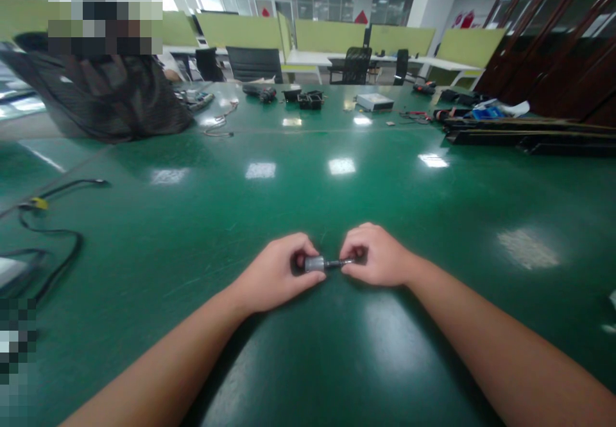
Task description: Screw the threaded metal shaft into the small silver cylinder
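A short silver cylinder lies sideways between the thumb and fingers of my left hand, low over the green tabletop or resting on it; I cannot tell which. From its right end a thin dark rod runs in line with it toward my right hand. The thumb and curled fingers of that hand pinch the rod's far end, hiding its tip. Blur leaves the exact kind of this part unclear.
On the green table, black cables lie at the left. A large dark bag stands back left. Farther off are a white box, black parts and long black bars at the right.
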`<state>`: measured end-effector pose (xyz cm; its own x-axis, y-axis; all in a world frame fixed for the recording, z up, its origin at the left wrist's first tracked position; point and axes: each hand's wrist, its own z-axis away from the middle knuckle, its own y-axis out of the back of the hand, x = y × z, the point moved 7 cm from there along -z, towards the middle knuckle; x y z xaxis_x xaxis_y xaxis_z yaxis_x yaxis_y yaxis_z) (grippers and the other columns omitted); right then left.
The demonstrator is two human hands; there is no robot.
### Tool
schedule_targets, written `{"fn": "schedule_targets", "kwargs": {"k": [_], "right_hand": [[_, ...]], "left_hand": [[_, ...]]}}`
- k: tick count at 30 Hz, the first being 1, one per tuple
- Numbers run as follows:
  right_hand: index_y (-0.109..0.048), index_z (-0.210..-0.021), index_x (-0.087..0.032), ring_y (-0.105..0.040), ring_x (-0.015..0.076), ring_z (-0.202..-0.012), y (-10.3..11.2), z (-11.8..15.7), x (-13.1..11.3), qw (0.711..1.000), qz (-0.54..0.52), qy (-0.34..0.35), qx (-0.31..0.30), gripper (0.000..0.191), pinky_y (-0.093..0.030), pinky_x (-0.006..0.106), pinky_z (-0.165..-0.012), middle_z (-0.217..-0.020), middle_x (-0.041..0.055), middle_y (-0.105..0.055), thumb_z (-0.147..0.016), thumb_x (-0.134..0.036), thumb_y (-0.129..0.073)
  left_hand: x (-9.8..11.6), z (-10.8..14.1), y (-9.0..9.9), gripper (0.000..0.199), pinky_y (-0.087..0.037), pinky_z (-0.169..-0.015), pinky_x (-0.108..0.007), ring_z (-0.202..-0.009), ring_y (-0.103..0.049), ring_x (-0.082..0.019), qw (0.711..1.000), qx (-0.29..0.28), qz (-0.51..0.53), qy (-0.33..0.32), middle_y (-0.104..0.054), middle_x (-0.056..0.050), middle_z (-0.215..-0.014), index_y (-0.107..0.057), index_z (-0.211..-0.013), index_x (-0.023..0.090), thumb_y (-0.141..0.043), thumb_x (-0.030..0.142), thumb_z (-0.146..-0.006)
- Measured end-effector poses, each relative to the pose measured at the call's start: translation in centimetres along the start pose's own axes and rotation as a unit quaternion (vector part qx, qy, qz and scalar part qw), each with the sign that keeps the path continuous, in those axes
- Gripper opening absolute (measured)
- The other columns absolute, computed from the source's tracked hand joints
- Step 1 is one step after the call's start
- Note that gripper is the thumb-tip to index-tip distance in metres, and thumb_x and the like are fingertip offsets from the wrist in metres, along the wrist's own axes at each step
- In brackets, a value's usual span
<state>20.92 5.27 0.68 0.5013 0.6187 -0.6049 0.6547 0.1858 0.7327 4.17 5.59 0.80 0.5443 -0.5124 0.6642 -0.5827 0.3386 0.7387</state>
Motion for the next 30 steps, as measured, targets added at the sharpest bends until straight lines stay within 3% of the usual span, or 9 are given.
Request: {"fn": "schedule_targets", "kwargs": {"k": [6, 17, 24, 26, 30], "right_hand": [[-0.069, -0.070, -0.017, -0.054, 0.0108, -0.059, 0.6, 0.1, 0.4, 1.000, -0.024, -0.001, -0.003, 0.006, -0.040, 0.025, -0.063, -0.065, -0.0016, -0.064, -0.070, -0.015, -0.075], [-0.071, -0.073, -0.016, -0.057, 0.0119, -0.062, 1.6, 0.7, 2.0, 0.998, -0.034, -0.037, -0.030, 0.004, -0.043, 0.023, -0.060, -0.068, -0.0002, -0.064, -0.070, -0.014, -0.073], [-0.076, -0.082, -0.018, -0.060, 0.0127, -0.066, -0.2, -0.2, 0.0, 0.999, -0.031, -0.016, -0.011, 0.007, -0.044, 0.025, -0.066, -0.078, 0.0019, -0.071, -0.077, -0.022, -0.077], [-0.077, -0.087, -0.019, -0.064, 0.0151, -0.076, -0.8, -0.4, -0.9, 1.000, -0.020, 0.001, -0.005, 0.011, -0.045, 0.028, -0.077, -0.084, 0.0023, -0.073, -0.076, -0.020, -0.078], [-0.077, -0.090, -0.019, -0.063, 0.0133, -0.070, -1.4, -0.5, -1.0, 0.999, -0.045, -0.019, -0.007, 0.018, -0.046, 0.025, -0.071, -0.080, 0.0008, -0.072, -0.074, -0.013, -0.078]], "left_hand": [[0.1, -0.1, 0.0, 0.020, -0.044, -0.064, -0.026, -0.070, -0.058, -0.015, 1.000, 0.001, 0.004, 0.005, -0.062, 0.000, -0.079, -0.061, -0.088, 0.018, -0.073, 0.034, -0.082], [-0.2, 0.0, -0.1, 0.023, -0.044, -0.065, -0.027, -0.071, -0.059, -0.016, 1.000, -0.002, 0.002, 0.016, -0.062, 0.000, -0.080, -0.061, -0.088, 0.019, -0.073, 0.037, -0.082], [-0.1, -0.1, 0.0, 0.022, -0.044, -0.064, -0.026, -0.070, -0.058, -0.015, 1.000, 0.002, 0.003, 0.007, -0.062, 0.000, -0.079, -0.061, -0.088, 0.018, -0.072, 0.035, -0.082], [0.1, -0.1, -0.1, 0.021, -0.044, -0.064, -0.026, -0.071, -0.058, -0.016, 1.000, -0.001, 0.001, 0.001, -0.062, 0.000, -0.081, -0.062, -0.091, 0.018, -0.073, 0.032, -0.080], [0.3, 0.0, -0.1, 0.026, -0.045, -0.065, -0.027, -0.074, -0.059, -0.017, 1.000, -0.005, -0.010, 0.001, -0.063, 0.000, -0.084, -0.063, -0.095, 0.019, -0.076, 0.030, -0.076]]}}
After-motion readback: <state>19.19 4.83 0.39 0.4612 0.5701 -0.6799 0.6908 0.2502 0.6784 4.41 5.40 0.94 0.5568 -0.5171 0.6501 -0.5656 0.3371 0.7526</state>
